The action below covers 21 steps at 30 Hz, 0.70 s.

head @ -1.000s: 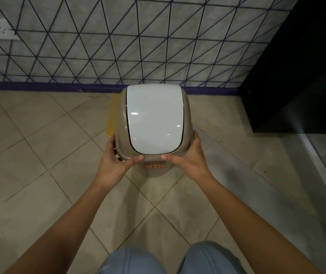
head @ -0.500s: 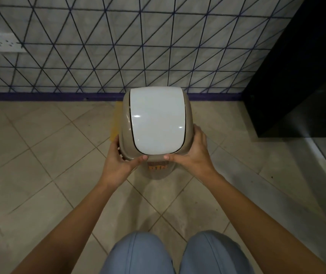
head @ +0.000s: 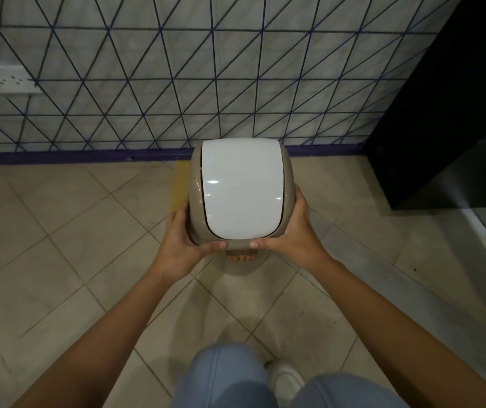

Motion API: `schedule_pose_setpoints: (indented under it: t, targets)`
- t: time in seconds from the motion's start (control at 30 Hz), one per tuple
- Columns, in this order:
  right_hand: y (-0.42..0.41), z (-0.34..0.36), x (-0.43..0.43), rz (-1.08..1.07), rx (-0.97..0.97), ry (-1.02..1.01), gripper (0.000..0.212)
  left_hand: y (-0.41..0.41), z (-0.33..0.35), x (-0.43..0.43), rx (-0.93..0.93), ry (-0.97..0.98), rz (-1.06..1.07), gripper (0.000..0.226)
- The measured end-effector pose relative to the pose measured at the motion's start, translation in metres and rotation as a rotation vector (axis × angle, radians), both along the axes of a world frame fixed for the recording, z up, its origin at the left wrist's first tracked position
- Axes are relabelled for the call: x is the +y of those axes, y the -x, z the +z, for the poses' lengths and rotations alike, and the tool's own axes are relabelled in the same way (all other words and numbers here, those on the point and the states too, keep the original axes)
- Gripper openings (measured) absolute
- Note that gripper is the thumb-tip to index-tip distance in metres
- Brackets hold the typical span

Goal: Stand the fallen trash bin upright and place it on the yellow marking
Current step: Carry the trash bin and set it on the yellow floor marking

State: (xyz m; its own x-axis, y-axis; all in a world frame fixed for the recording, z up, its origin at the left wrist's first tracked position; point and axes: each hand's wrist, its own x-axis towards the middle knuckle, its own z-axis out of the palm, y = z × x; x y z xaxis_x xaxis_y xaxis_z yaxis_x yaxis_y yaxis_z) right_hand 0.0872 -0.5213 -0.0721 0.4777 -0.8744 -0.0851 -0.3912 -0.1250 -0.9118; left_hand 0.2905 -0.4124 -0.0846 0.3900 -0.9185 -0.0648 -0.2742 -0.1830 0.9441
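Bin [head: 241, 198] shifted toward wall since earlier frame, upright, frame centre. Left hand [head: 181, 241] and right hand [head: 296, 234] clasp bin sides. Yellow marking [head: 180, 185] peeks out left of bin. Risk: base lands off-mark, marking hidden under bin.

A pale wall [head: 177, 69] crossed by dark triangle lines runs across twelve o'clock, a white socket [head: 6, 78] at ten. A purple skirting [head: 59, 156] meets beige floor tiles [head: 44, 231]. A black cabinet [head: 457, 113] stands at two o'clock.
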Motion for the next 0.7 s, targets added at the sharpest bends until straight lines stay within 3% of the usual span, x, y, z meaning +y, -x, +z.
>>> schedule_pose_setpoints:
  t: [0.7]
  targets:
    - [-0.04,0.003,-0.012,0.102,-0.022,0.033,0.146,-0.03,0.002,0.007,-0.038,-0.084,0.123,0.127]
